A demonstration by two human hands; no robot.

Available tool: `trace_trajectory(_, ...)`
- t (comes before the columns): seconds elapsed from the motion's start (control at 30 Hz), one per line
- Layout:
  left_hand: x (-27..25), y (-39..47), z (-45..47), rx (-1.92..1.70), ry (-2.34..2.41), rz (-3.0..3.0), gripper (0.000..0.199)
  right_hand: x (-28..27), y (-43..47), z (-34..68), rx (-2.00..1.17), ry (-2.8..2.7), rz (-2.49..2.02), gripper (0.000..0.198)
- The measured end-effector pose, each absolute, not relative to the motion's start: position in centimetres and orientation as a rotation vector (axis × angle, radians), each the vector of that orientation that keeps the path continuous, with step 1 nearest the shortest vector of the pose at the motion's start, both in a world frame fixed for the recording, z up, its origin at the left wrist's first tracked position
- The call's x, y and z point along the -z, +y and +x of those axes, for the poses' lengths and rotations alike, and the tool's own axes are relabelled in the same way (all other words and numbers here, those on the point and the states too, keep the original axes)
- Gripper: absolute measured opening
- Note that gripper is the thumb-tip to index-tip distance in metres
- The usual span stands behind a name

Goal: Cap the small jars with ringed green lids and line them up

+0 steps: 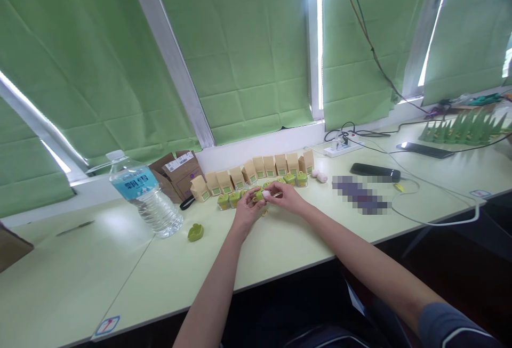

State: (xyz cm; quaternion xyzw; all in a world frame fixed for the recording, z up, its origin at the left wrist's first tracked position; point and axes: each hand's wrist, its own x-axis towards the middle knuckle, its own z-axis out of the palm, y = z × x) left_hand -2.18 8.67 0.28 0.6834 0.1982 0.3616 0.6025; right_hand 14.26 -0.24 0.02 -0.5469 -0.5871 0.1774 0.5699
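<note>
My left hand (247, 210) grips a small green container (259, 195) like those lined up on the table. My right hand (287, 199) pinches a small whitish-pink piece (266, 194) right against it; whether this goes inside cannot be seen. Just beneath my fingers lies a small yellowish loop (264, 213). Behind my hands runs a row of little clear boxes with green lids (301, 179), partly covered by my fingers. Small kraft paper bags (224, 181) with green labels stand behind those. Whitish-pink rolled pieces (320, 176) lie to the right, and a green flower-shaped dish (196, 232) to the left.
On the left stand a large water bottle (146, 193) and an open cardboard box (180, 175). To the right are a black device (375, 171) with a white cable, a phone (426, 150), a power strip (343, 146) and green spiky leaf-like pieces (466, 128).
</note>
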Motion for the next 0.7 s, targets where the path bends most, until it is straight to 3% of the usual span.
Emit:
trace_trajectory(0.3,-0.2,9.0,-1.8,-0.816,0.499,1.657,0.069,-0.2,-0.2,13.8,-0.335,-1.326,-1.233,0.039)
trace_trajectory(0.7,-0.2,9.0,-1.7,-0.772,0.568,1.695,0.054,-1.4,-1.1,13.4,-0.102,-1.493,-1.247,0.029)
